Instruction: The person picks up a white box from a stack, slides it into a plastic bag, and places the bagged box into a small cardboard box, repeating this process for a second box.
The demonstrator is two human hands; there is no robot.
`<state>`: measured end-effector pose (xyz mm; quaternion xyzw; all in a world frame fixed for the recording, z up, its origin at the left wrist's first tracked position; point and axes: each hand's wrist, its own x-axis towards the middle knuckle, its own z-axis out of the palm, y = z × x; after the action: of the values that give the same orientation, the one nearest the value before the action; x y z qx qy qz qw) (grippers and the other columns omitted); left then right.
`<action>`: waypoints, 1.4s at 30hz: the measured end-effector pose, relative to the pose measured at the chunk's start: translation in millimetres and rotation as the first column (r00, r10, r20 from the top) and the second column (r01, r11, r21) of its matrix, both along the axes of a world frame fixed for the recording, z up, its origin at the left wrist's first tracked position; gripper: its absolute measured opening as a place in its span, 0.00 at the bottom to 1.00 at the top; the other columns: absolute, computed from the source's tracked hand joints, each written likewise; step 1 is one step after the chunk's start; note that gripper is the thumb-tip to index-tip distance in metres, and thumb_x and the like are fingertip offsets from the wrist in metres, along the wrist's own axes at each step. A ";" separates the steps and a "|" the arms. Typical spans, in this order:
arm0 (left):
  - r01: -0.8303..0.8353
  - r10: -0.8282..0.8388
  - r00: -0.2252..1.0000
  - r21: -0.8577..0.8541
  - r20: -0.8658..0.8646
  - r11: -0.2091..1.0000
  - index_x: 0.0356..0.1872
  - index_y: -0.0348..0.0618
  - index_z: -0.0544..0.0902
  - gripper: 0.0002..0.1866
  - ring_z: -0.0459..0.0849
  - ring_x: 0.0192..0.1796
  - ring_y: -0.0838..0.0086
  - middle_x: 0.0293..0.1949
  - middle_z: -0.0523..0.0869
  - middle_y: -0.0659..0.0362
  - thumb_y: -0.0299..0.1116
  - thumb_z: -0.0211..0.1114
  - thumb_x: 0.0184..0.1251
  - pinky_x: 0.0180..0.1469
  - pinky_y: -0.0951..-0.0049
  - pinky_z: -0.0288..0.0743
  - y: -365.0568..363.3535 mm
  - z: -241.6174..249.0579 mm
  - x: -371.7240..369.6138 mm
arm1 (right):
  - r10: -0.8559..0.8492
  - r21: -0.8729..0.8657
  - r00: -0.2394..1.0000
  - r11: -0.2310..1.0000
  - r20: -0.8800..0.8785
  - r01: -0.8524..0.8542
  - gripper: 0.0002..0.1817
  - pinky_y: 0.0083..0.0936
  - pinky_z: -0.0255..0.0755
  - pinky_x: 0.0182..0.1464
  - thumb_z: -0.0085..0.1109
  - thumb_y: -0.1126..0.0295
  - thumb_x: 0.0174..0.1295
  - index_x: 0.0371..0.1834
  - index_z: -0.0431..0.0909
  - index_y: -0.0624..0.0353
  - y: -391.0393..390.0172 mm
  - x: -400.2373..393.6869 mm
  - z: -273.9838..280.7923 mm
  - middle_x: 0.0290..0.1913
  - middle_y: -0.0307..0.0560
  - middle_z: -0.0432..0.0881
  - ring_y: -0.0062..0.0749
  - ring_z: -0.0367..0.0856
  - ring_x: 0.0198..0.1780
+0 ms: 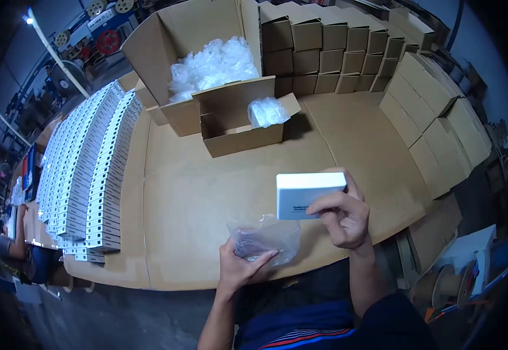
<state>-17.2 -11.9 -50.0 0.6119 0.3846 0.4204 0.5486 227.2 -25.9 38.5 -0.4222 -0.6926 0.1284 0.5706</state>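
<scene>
My right hand (346, 213) grips a small white box (310, 188) with dark print on its lower front, held above the table's near part. To its lower left, my left hand (242, 262) holds a clear plastic bag (268, 239), thumb across its near side. Bag and box are apart. Farther back stands an open cardboard box (243, 140) with a bundle of clear plastic wrap (267, 112) at its right end. Behind it, a larger open carton (149, 55) holds a heap of clear plastic bags (214, 64).
Long stacks of white labelled boxes (87, 169) line the left side of the cardboard-covered table (207, 198). Brown cartons (306, 61) are piled at the back, and more cartons (435, 116) at the right. Another person (14, 239) sits at the far left. Spools (444, 286) lie at the lower right.
</scene>
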 end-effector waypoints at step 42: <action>0.047 -0.044 0.999 -0.128 0.027 0.991 0.59 0.32 0.77 0.34 0.89 0.50 0.70 0.48 0.89 0.52 0.24 0.85 0.51 0.54 0.69 0.84 3.9 -6.8 4.0 | 0.234 -0.184 0.798 0.901 -0.556 -0.392 0.15 0.22 0.77 0.55 0.63 0.83 0.70 0.56 0.72 0.64 41.5 -20.3 -44.6 0.47 0.41 0.75 0.19 0.79 0.51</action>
<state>-13.1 -8.0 -56.7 0.5787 0.3902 0.3892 0.6011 206.9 15.6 -6.1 -0.3285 -0.5462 0.4312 0.6386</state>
